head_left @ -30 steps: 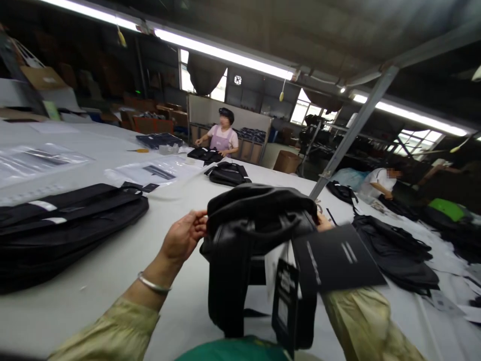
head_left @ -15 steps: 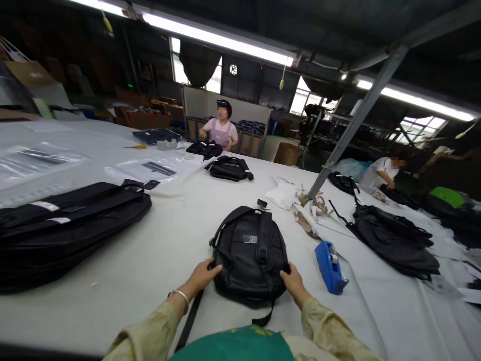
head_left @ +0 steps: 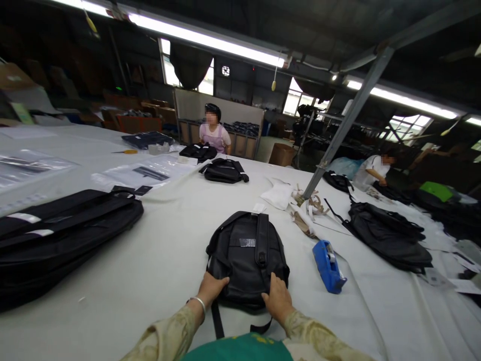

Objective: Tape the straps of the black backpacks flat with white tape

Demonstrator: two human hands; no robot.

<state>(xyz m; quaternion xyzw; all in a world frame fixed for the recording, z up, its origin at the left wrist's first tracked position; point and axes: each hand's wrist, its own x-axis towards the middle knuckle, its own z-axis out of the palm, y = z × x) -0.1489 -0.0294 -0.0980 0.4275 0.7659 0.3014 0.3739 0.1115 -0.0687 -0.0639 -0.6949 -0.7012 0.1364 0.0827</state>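
Observation:
A black backpack (head_left: pixel 240 260) lies on the white-covered table in front of me, its shoulder straps facing up. My left hand (head_left: pixel 211 291) grips its lower left side, thumb on top and the other fingers hidden beneath the edge. On the lower right, my right hand (head_left: pixel 278 297) is closed on the bag, thumb and fingers pressing its surface. A clear strip of tape or film (head_left: pixel 247 242) shines on the back panel. At the bag's top sits a white tag (head_left: pixel 259 207). Loose strap ends hang toward me from the bottom.
A blue tape dispenser (head_left: pixel 328 266) stands right of the bag. Larger black bags lie at left (head_left: pixel 67 235) and right (head_left: pixel 387 233). Scraps of strap and paper (head_left: pixel 306 213) surround a metal post (head_left: pixel 345 120). Two people work beyond, one across the table (head_left: pixel 214 133), one at right (head_left: pixel 374 170).
My right hand has shifted inward from the bag's right edge onto its lower front. The left hand has moved slightly too. The top tag, dark before, now shows white.

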